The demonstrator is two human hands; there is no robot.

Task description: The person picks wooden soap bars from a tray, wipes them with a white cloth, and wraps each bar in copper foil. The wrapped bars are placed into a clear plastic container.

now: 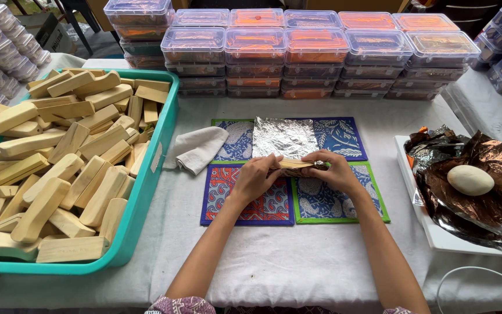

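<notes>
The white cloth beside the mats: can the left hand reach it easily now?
Probably yes. The white cloth lies just left of the left hand, with only bare mat between them. But this hand and the right hand are both holding a wooden piece.

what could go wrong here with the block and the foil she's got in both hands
1. The wooden block is pinched between the left hand and right hand with thin brown foil around it; a tight grip might tear or crease the foil.
2. The silver foil sheet lies loose just behind the hands and could be dragged or crumpled.
3. The pale stone alone weighs down the brown foil pile.
</notes>
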